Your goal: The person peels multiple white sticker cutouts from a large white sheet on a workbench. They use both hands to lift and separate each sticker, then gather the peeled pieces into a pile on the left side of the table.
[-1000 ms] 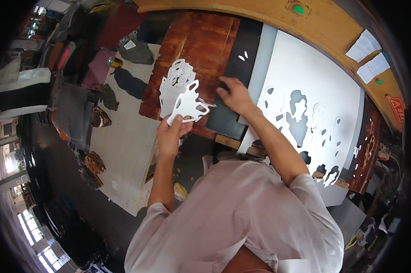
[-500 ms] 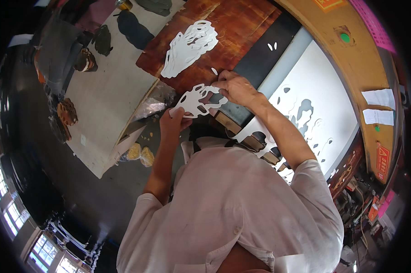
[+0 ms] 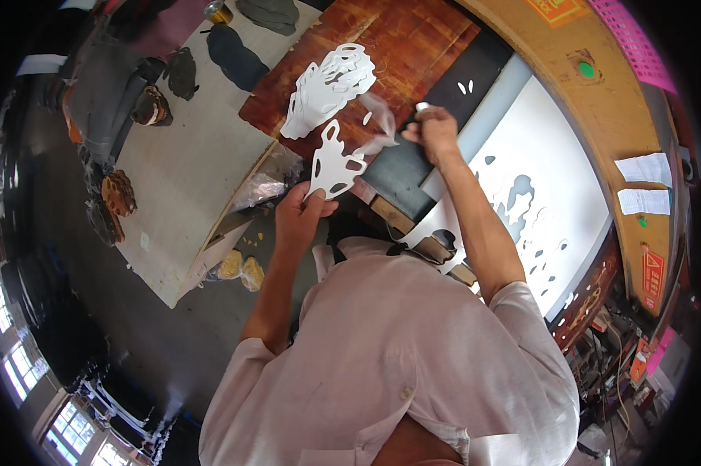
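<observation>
My left hand (image 3: 302, 215) grips the lower end of a white cut-out piece (image 3: 335, 161) with several holes, held upright above the bench edge. My right hand (image 3: 434, 130) is raised to its right, pinching a thin clear film (image 3: 380, 124) that stretches from the piece's top toward the hand; a small light tool tip shows at the fingers. Behind them a pile of similar white cut-out pieces (image 3: 327, 87) lies on a reddish-brown wooden board (image 3: 412, 39).
A large white sheet (image 3: 544, 186) with cut-out holes lies on the dark machine bed to the right. A pale table (image 3: 187, 163) on the left carries dark shaped pieces (image 3: 234, 54) and brown ornaments (image 3: 150, 107). Yellow items (image 3: 240, 268) sit on the floor.
My right hand has pulled away to the right from the white piece, drawing a clear film off it. The left hand still holds the piece.
</observation>
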Available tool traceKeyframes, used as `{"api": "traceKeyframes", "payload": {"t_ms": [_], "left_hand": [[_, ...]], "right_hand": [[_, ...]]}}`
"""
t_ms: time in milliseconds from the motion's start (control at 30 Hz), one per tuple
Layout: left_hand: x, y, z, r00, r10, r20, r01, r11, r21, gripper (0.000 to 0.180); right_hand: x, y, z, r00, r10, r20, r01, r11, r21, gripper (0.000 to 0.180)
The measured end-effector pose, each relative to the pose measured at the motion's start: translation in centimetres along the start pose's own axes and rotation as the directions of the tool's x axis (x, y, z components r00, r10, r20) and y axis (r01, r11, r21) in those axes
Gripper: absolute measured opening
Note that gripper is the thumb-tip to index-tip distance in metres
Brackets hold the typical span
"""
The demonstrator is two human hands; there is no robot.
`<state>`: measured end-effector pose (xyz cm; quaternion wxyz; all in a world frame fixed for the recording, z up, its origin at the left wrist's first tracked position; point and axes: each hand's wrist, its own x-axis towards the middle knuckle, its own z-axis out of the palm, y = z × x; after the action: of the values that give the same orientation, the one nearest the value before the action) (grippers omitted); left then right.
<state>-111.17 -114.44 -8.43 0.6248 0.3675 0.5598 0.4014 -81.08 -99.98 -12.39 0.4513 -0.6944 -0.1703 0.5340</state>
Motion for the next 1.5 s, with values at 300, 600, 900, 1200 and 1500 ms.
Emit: {"api": "traceKeyframes", "payload": {"t_ms": [300, 600, 900, 1200, 1500], "left_hand": [[2.2, 8.9, -0.6, 0.984, 0.029, 0.173, -0.095, 0.917, 0.387, 0.03], [9.9, 22.0, 3.6, 0.891, 0.436, 0.124, -0.446, 0.893, 0.067, 0.037], [16.9, 8.8, 0.1, 0.997, -0.008, -0.073, 0.006, 1.0, -0.031, 0.037], [17.9, 3.7, 3.5, 0.768, 0.568, 0.295, -0.348, -0.018, 0.938, 0.079], [25.8, 3.3, 4.9, 0.662, 0.727, 0.184, -0.593, 0.357, 0.722, 0.029]], "right_hand": [[-2.0, -2.5, -8.0, 0.709, -0.526, 0.47, 0.649, 0.228, -0.726, 0.028], [-5.0, 0.8, -7.7, 0.756, -0.568, 0.327, 0.56, 0.3, -0.772, 0.016], [-5.6, 1.3, -7.4, 0.647, -0.666, 0.371, 0.622, 0.179, -0.763, 0.011], [-5.2, 1.6, -7.0, 0.578, -0.738, 0.349, 0.63, 0.131, -0.766, 0.012], [-5.2, 1.7, -6.9, 0.548, -0.78, 0.303, 0.648, 0.167, -0.743, 0.014]]}}
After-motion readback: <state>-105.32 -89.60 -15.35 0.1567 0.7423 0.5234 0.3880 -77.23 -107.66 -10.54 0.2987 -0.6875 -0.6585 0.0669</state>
